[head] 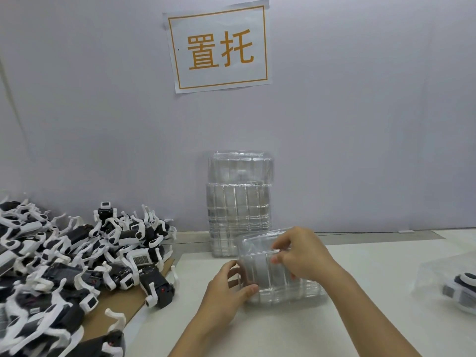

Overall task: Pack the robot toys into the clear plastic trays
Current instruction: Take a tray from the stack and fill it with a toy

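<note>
- Far to the left of my fingers, a heap of black-and-white robot toys [77,256] lies tangled on a brown cardboard sheet [128,300]. Legs stick out every way, so I judge each will snag on its neighbours; I would lift one by its solid black body, not by a thin white leg.
- My left hand [226,292] comes in from below, palm turned toward the middle. Its thumb and curled fingers [251,289] grip the near left edge of the clear plastic tray [278,274], which sits tilted just above the worktop [283,331].
- Behind my hands, against the grey wall, stands a tall stack of trays [239,202] — nested, upright, well apart from the toy heap.
- The tray I hold looks light, thin and springy, and probably slick. I judge it will buckle if squeezed mid-wall, so the stiff ribbed rim is the place to hold.
- My right hand [301,253] reaches over the tray's top, wrist arched, forearm slanting in from the lower right. Its thumb and forefinger pinch the upper rim; it may be peeling one tray from another, but through the clear plastic I cannot tell.
- Far right of my fingers, at the frame's edge, another toy [461,289] rests in what seems a clear tray — blurred.
</note>
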The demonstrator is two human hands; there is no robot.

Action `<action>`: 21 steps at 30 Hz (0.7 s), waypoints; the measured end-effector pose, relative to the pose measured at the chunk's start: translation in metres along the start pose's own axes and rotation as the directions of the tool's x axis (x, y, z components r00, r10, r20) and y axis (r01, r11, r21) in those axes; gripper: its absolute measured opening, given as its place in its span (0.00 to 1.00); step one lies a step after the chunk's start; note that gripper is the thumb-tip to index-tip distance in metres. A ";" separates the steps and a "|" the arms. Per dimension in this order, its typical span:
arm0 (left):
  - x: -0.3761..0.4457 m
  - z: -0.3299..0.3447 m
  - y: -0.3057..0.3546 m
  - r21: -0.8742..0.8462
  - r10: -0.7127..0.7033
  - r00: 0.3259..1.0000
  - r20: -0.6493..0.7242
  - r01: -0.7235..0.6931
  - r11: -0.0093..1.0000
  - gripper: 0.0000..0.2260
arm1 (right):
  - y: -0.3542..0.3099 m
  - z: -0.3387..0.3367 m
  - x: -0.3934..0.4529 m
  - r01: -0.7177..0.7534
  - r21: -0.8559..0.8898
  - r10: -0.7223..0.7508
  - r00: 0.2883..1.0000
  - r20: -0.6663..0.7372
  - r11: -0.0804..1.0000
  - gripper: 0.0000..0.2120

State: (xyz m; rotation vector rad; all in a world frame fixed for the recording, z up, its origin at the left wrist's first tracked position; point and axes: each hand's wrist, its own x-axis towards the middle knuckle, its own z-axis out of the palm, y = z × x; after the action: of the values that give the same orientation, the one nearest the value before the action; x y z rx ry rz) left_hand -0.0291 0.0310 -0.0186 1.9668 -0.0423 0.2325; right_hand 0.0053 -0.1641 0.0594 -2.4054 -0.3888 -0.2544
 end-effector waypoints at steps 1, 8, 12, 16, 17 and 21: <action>0.000 0.000 -0.001 0.019 -0.007 1.000 0.002 0.007 1.000 0.31 | 0.002 -0.002 0.000 -0.018 -0.041 0.016 1.000 -0.026 0.999 0.08; -0.001 0.000 -0.004 0.099 -0.035 0.999 -0.036 0.038 0.994 0.26 | 0.036 -0.019 0.001 -0.242 -0.133 0.204 0.946 -0.251 0.961 0.08; 0.000 0.001 -0.005 0.114 -0.043 0.998 -0.036 0.047 0.992 0.22 | 0.036 -0.007 0.005 -0.215 -0.147 0.174 0.952 -0.252 0.965 0.30; 0.001 0.003 -0.006 0.137 -0.042 0.999 -0.025 0.045 0.990 0.21 | -0.002 0.000 0.025 -0.028 -0.244 -0.034 0.969 -0.246 0.969 0.31; 0.001 0.003 -0.005 0.147 -0.036 0.999 -0.023 0.039 0.988 0.21 | -0.017 0.000 0.034 0.046 -0.245 -0.107 0.965 -0.240 0.968 0.30; 0.001 0.004 -0.006 0.178 -0.006 1.000 -0.004 0.006 0.984 0.21 | -0.076 -0.010 0.089 0.209 -0.335 -0.304 0.916 -0.262 0.919 0.32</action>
State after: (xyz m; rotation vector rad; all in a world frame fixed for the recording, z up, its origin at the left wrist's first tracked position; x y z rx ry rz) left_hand -0.0271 0.0296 -0.0257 2.1441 -0.0138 0.2424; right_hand 0.0620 -0.0967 0.1381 -2.5454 -0.5566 -0.8580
